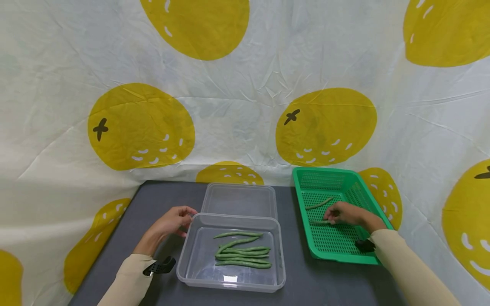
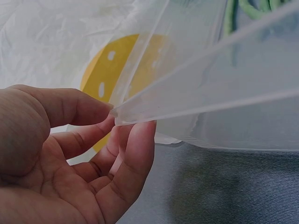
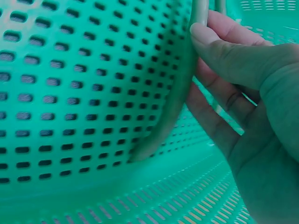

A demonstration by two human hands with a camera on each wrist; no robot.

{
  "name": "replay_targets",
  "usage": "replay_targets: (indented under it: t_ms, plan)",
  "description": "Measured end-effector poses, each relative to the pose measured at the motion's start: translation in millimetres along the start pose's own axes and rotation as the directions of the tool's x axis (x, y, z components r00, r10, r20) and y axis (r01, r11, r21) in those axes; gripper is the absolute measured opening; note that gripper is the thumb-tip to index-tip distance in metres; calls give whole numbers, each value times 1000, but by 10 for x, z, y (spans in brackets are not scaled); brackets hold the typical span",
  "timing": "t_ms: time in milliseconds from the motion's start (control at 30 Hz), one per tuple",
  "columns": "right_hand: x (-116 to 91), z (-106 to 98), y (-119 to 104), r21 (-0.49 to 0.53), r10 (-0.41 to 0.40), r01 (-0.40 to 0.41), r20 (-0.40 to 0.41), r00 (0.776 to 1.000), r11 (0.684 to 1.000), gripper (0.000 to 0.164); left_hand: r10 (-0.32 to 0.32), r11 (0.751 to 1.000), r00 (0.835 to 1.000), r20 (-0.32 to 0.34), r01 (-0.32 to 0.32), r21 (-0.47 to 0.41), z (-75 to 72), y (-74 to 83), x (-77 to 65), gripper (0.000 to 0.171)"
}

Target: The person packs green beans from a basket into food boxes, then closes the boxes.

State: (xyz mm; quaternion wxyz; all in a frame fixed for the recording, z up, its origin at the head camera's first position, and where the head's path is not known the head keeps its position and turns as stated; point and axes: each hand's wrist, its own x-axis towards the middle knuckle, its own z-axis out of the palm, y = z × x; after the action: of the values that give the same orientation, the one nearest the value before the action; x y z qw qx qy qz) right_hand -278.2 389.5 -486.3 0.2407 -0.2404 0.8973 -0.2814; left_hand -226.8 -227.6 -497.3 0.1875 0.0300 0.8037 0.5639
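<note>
My right hand (image 1: 343,213) is inside the green basket (image 1: 333,257), pinching a green bean (image 3: 180,93) between thumb and fingers. The bean's far end hangs by the perforated basket floor in the right wrist view. A second bean (image 1: 319,203) lies farther back in the basket. On the left, my left hand (image 1: 177,221) holds the far left corner of a clear plastic container (image 1: 231,285), with the thumb above the rim and fingers (image 2: 140,144) under it. Several green beans (image 1: 243,257) lie in the container, mostly side by side.
Behind the container lies a clear plastic lid (image 1: 239,199), partly hidden by the container's rim. A dark grey table (image 1: 294,280) carries everything. White cloth (image 1: 237,136) with yellow fruit prints hangs at the back and sides.
</note>
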Motion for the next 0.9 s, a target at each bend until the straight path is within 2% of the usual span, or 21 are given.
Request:
replay_targets:
  t_ms: [233,667,900]
  plan:
    - [-71,-111,-125,-71,-21,17,-55,998,997,19,-4,1000,1000,1,4,3,2,-3,8,34]
    - [-139,-198,-346,19,-86,89,-121,989,996,26,-7,1000,1000,-2,7,-4,3,-3,0,33]
    - [-142,-188,-552,20,-138,142,-128,982,990,21,-5,1000,1000,-9,5,-4,8,-3,2,33]
